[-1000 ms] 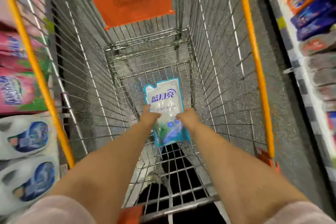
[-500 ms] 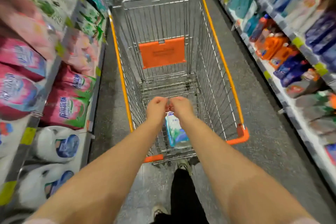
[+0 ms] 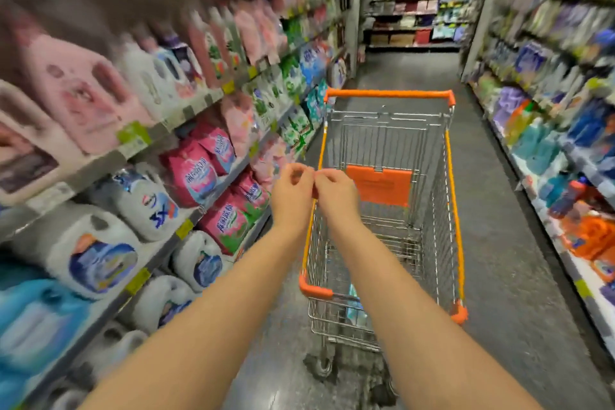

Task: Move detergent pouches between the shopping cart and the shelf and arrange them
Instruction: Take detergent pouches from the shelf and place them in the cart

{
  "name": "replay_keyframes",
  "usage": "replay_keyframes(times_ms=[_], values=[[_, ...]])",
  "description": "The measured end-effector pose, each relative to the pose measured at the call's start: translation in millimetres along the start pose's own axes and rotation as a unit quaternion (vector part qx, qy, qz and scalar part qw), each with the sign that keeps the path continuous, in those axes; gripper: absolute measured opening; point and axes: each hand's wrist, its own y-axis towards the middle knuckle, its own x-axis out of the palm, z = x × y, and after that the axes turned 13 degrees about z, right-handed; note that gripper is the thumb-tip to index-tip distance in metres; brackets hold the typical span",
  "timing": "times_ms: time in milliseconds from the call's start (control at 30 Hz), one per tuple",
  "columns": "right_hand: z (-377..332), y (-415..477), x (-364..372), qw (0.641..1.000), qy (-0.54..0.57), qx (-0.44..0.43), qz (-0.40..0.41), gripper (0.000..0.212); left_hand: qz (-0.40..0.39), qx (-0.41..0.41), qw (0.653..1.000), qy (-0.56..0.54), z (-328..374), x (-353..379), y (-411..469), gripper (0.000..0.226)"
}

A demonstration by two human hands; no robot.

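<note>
The shopping cart (image 3: 387, 94), wire with orange rims, stands in the aisle ahead of me. A blue-white detergent pouch (image 3: 354, 308) shows partly through the wires at the cart's near end, low down. My left hand (image 3: 293, 191) and my right hand (image 3: 336, 193) are raised side by side over the cart's left rim. Their curled fingertips nearly touch, and I see nothing held in either hand. Pink detergent pouches (image 3: 199, 173) lie on the left shelf close to my left hand.
Left shelves carry white jugs (image 3: 100, 260), pink bottles and green pouches. Right shelves (image 3: 582, 236) carry orange and blue bottles. An orange flap (image 3: 379, 185) hangs inside the cart. Grey aisle floor runs on to shelving at the far end.
Both hands held the pouch inside the cart, then by its top. Now they are raised above the rim without it. My view has lifted from the cart to the aisle.
</note>
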Motion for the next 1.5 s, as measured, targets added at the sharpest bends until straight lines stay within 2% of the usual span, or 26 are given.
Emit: replay_keyframes(times_ms=[167,333,433,667,867,1033,1133,1333,1400,1500], values=[[-56,-66,-16,0.992,0.007,-0.099,-0.075,0.008,0.074,0.034,0.997,-0.011,52,-65,-35,0.014],[-116,-138,3,0.968,0.042,-0.188,-0.161,0.009,0.160,0.097,0.982,-0.023,109,-148,-52,0.020],[-147,-183,27,0.953,0.074,-0.205,-0.210,0.013,0.204,0.137,0.969,0.001,135,-204,-48,0.022],[-206,-276,110,0.914,0.124,-0.247,-0.297,0.007,0.275,0.201,0.938,0.071,182,-343,-30,0.018],[-235,-338,192,0.893,0.167,-0.267,-0.322,0.008,0.310,0.228,0.914,0.127,198,-454,3,0.023],[-245,-342,257,0.887,0.192,-0.255,-0.333,0.003,0.337,0.227,0.897,0.172,198,-511,48,0.010],[-253,-331,304,0.881,0.169,-0.274,-0.348,0.017,0.378,0.237,0.866,0.225,192,-533,87,0.026],[-270,-308,411,0.863,0.151,-0.330,-0.351,0.046,0.506,0.274,0.768,0.280,186,-578,162,0.076],[-282,-308,444,0.859,0.132,-0.376,-0.322,0.050,0.536,0.282,0.732,0.312,191,-592,183,0.084],[-304,-312,483,0.847,0.131,-0.438,-0.272,0.046,0.548,0.313,0.701,0.333,201,-613,209,0.086]])
